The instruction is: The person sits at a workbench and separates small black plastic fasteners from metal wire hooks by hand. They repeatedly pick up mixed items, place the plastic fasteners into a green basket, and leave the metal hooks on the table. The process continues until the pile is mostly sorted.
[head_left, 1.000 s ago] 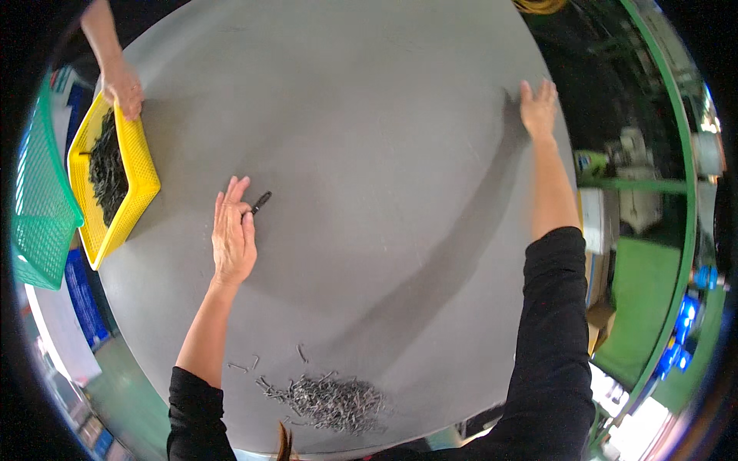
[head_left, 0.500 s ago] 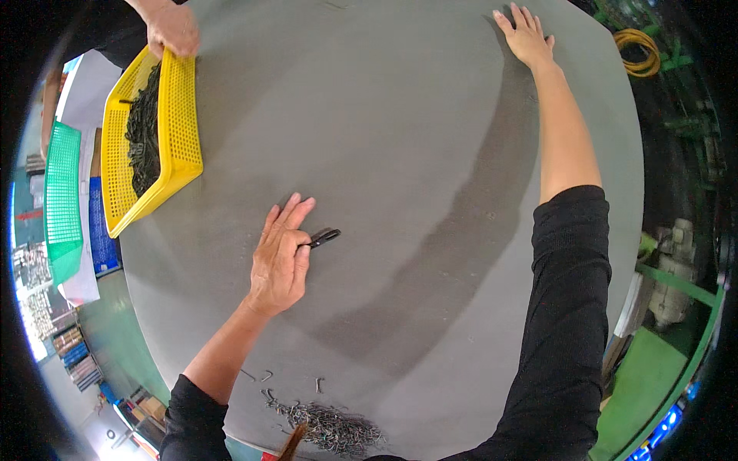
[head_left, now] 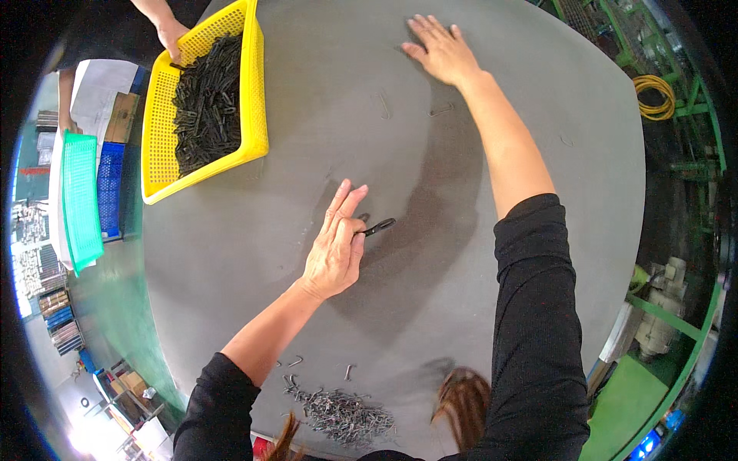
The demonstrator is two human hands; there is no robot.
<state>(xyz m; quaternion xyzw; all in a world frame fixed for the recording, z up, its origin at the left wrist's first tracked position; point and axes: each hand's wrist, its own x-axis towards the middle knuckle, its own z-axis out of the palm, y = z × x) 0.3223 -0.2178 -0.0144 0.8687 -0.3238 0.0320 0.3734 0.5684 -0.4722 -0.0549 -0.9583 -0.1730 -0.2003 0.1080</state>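
My left hand [head_left: 334,253] pinches a small black loop-shaped metal clip [head_left: 380,227] between thumb and forefinger, over the middle of the grey table. Its other fingers point away from me. My right hand [head_left: 442,54] reaches to the far side of the table with its fingers spread, holding nothing. I cannot tell whether its palm touches the surface. Close to me lies a pile of small bent wire hooks [head_left: 346,415], with a few loose ones beside it. Several faint, thin hook-like pieces [head_left: 442,110] lie near my right hand.
At the far left, another person's hand [head_left: 172,37] grips a yellow basket [head_left: 254,84] full of black metal pieces [head_left: 207,107]. A green basket [head_left: 82,200] and a blue crate [head_left: 111,184] stand beyond the left edge. Green metal framing [head_left: 665,315] lines the right side.
My right hand has swept left across the far side. My left hand sits slightly further right, still holding the clip. The yellow basket has shifted right and shows more of its contents.
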